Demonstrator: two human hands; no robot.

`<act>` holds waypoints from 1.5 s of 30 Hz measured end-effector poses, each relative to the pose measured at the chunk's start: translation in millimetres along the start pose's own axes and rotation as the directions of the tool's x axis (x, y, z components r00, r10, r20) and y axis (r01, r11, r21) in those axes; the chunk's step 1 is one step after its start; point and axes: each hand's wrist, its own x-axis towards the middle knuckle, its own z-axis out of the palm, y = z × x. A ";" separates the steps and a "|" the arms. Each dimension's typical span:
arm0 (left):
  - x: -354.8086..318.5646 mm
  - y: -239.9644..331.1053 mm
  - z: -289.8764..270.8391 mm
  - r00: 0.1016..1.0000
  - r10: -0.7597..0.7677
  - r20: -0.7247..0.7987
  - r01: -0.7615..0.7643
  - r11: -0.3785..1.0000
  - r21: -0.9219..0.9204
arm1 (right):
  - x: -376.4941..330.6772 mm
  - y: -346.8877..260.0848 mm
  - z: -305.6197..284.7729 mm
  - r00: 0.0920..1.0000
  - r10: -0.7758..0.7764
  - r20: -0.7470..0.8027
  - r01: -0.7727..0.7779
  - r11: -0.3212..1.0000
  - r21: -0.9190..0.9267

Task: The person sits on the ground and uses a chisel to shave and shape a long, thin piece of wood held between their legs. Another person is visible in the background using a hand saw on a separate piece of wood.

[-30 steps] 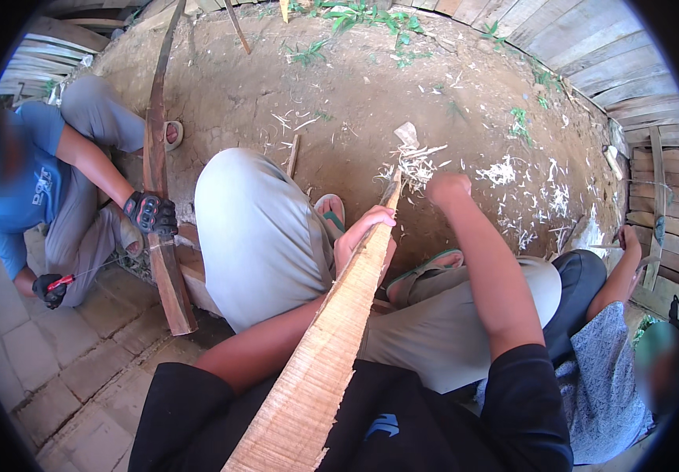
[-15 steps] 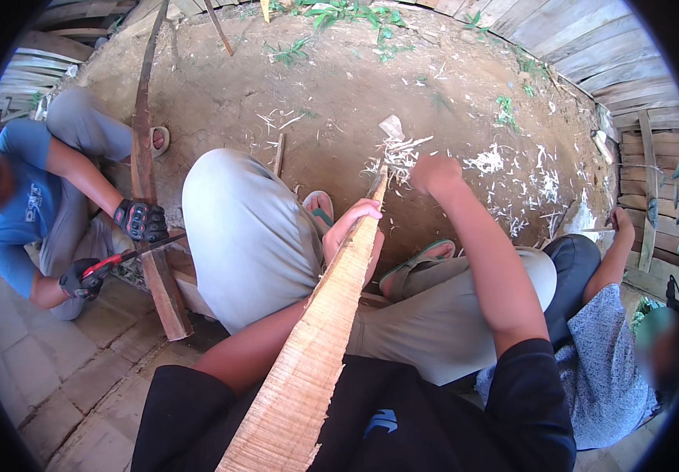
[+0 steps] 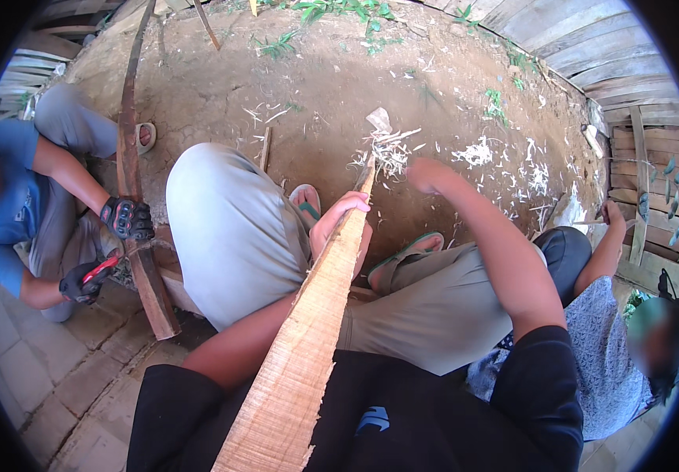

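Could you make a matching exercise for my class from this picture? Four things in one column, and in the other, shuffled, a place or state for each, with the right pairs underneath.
Column one
1. Camera wearer's left hand
2. Tapered board
3. Red-handled tool
4. Pale wood shavings

Column two
A. Scattered over brown soil
B. Wide end in front of a black shirt
C. Closed around wood, close to its narrow end
D. Held in a co-worker's gloved hand, at the picture's left

Right pairs
1-C
2-B
3-D
4-A
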 end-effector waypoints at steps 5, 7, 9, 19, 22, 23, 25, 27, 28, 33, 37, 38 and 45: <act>2.2 -8.7 0.7 0.996 0.092 0.008 -0.092 0.988 0.126 | 28.5 -6.3 36.9 0.993 0.042 -0.114 -0.037 0.998 0.043; 0.4 -10.4 -0.2 0.997 0.074 -0.005 -0.073 0.992 0.102 | 12.6 -16.1 28.8 0.993 0.060 -0.103 -0.055 0.997 0.053; 4.4 -5.0 -1.0 0.992 0.121 0.021 -0.123 0.975 0.183 | -5.5 -20.1 16.9 0.995 0.046 -0.092 -0.045 0.999 0.020; 6.9 -0.7 1.7 0.990 0.136 0.023 -0.137 0.954 0.268 | -4.0 -44.1 15.4 0.970 0.196 -0.144 -0.186 0.979 0.081; 5.3 -16.0 3.4 0.985 0.172 -0.014 -0.166 0.968 0.187 | 18.7 -49.1 30.4 0.948 0.275 -0.157 -0.259 0.959 0.115; 4.6 -21.0 2.8 0.986 0.165 -0.017 -0.159 0.970 0.181 | 23.2 -46.4 31.5 0.951 0.272 -0.147 -0.258 0.960 0.107; 4.8 -26.3 2.3 0.986 0.165 -0.013 -0.161 0.972 0.173 | 28.7 -43.7 34.4 0.953 0.271 -0.136 -0.256 0.960 0.116; 6.9 -28.4 1.0 0.979 0.203 -0.005 -0.199 0.964 0.176 | 35.4 -41.2 37.3 0.951 0.274 -0.141 -0.255 0.957 0.142; 6.0 -27.1 1.3 0.980 0.199 -0.006 -0.195 0.963 0.185 | 39.6 -41.2 38.9 0.947 0.285 -0.150 -0.265 0.954 0.140; 6.9 3.7 6.2 0.995 0.103 -0.020 -0.095 0.969 0.228 | 62.7 -56.6 44.1 0.913 0.378 -0.155 -0.333 0.908 0.254; 9.7 -14.8 4.2 0.988 0.150 0.030 -0.153 0.975 0.159 | 92.5 -38.0 52.3 0.903 0.408 -0.137 -0.341 0.871 0.353; 9.1 -14.0 3.3 0.990 0.136 0.047 -0.142 0.968 0.206 | 94.8 -31.9 51.0 0.908 0.390 -0.151 -0.317 0.878 0.359; 7.1 14.1 5.5 0.998 0.058 0.028 -0.064 0.958 0.281 | 69.0 -28.3 40.9 0.967 0.206 -0.151 -0.172 0.963 0.208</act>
